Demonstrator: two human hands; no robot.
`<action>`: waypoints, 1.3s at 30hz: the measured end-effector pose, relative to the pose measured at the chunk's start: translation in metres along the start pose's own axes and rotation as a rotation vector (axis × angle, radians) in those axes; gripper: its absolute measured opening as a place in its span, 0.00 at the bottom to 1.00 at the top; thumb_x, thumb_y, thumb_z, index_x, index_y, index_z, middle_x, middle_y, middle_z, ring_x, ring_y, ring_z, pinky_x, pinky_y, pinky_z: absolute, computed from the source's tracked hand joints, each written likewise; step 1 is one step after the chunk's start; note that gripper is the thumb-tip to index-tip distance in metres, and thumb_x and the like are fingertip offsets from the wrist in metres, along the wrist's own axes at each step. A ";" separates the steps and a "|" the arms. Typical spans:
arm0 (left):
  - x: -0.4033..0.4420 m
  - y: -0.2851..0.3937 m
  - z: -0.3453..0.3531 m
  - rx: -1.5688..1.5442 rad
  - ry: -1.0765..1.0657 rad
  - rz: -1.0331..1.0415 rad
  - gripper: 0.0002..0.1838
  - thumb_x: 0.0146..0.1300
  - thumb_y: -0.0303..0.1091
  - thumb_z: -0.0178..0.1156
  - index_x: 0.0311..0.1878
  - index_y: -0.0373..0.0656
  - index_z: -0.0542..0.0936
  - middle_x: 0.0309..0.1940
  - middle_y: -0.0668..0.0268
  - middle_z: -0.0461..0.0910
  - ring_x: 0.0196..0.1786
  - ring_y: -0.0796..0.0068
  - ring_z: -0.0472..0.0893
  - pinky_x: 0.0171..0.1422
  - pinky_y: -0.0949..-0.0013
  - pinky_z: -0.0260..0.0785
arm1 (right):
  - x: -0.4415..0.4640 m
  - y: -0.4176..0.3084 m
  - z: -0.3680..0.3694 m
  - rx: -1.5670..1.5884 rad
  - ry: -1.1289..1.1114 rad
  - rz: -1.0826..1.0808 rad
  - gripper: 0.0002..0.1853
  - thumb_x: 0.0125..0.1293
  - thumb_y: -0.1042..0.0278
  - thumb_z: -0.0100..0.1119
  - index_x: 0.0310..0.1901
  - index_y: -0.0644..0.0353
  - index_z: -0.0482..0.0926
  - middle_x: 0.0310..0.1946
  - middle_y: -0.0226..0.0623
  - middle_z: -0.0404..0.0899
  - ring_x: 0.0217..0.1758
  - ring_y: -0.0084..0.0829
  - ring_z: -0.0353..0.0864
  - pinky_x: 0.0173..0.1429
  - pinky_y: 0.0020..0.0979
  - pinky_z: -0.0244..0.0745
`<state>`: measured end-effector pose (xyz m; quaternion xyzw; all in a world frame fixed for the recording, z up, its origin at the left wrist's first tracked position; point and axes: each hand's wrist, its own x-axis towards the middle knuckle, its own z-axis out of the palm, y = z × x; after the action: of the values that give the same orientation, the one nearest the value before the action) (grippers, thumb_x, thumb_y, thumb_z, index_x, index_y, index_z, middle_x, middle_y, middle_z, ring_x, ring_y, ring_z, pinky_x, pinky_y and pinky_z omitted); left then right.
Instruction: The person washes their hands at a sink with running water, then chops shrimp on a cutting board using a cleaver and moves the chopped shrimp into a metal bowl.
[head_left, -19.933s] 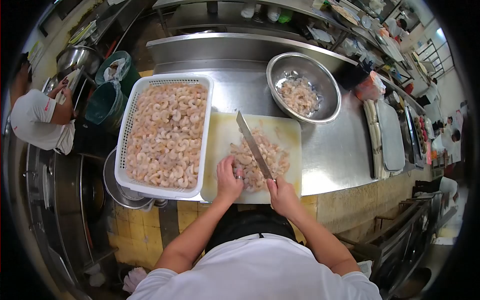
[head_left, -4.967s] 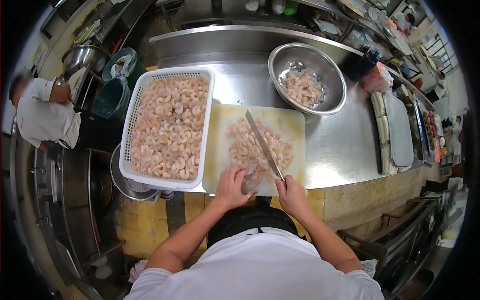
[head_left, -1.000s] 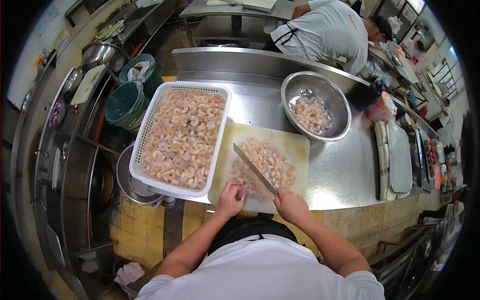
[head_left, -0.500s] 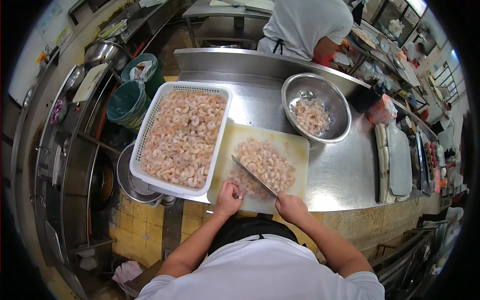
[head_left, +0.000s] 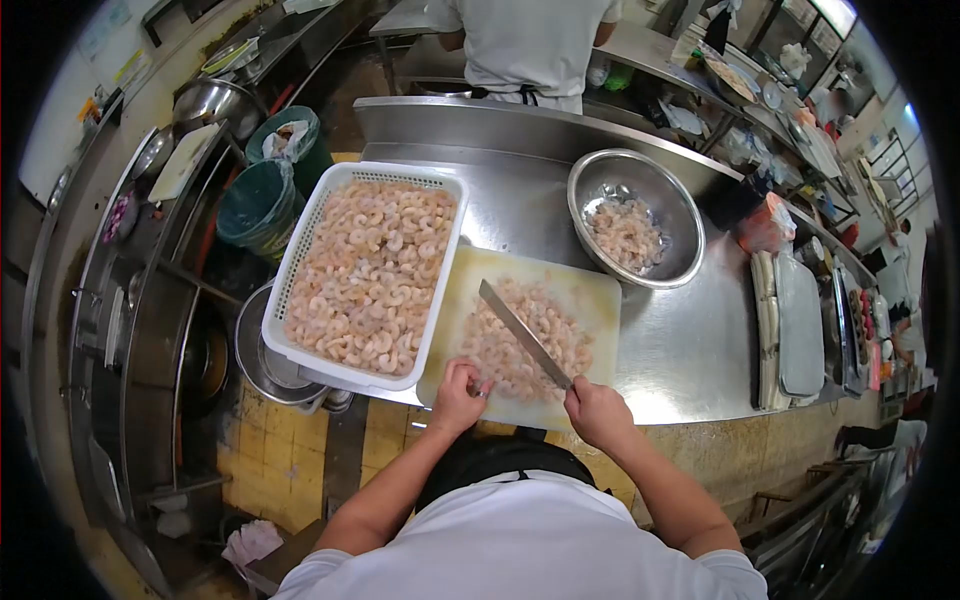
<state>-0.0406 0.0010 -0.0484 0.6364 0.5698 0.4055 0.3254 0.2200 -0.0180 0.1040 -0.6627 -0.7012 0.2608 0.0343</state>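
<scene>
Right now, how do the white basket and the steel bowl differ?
The white basket is rectangular with perforated walls; the steel bowl is round and shiny. The basket is heaped with shrimp almost wall to wall, while the bowl's smaller pile leaves much metal bare. The basket stands left of the cutting board; the bowl sits beyond its far right corner. Both are open-topped.

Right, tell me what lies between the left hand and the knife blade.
In the head view, a layer of shrimp lies between the left hand and the knife blade, spread on the cutting board.
</scene>
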 end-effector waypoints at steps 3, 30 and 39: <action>-0.003 -0.005 0.001 0.031 0.024 0.057 0.19 0.58 0.27 0.79 0.41 0.41 0.75 0.49 0.56 0.78 0.42 0.59 0.80 0.44 0.61 0.78 | 0.005 0.019 0.026 0.002 0.048 -0.034 0.13 0.77 0.59 0.55 0.45 0.62 0.76 0.31 0.61 0.85 0.38 0.66 0.86 0.45 0.64 0.80; 0.101 0.023 -0.009 0.308 -0.069 -0.239 0.09 0.65 0.31 0.65 0.44 0.37 0.84 0.43 0.46 0.86 0.52 0.42 0.85 0.60 0.46 0.77 | -0.019 0.012 0.009 0.095 0.134 0.068 0.12 0.77 0.62 0.55 0.43 0.65 0.76 0.30 0.65 0.84 0.37 0.68 0.85 0.45 0.65 0.78; 0.101 0.036 -0.002 0.234 -0.099 -0.184 0.11 0.64 0.30 0.67 0.49 0.41 0.87 0.39 0.52 0.88 0.46 0.50 0.88 0.54 0.50 0.80 | -0.020 0.014 0.008 0.126 0.132 0.164 0.13 0.78 0.62 0.54 0.43 0.67 0.75 0.30 0.66 0.83 0.37 0.70 0.84 0.46 0.66 0.77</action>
<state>-0.0230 0.0955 -0.0014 0.6342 0.6524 0.2731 0.3123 0.2319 -0.0395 0.0974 -0.7301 -0.6230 0.2621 0.1004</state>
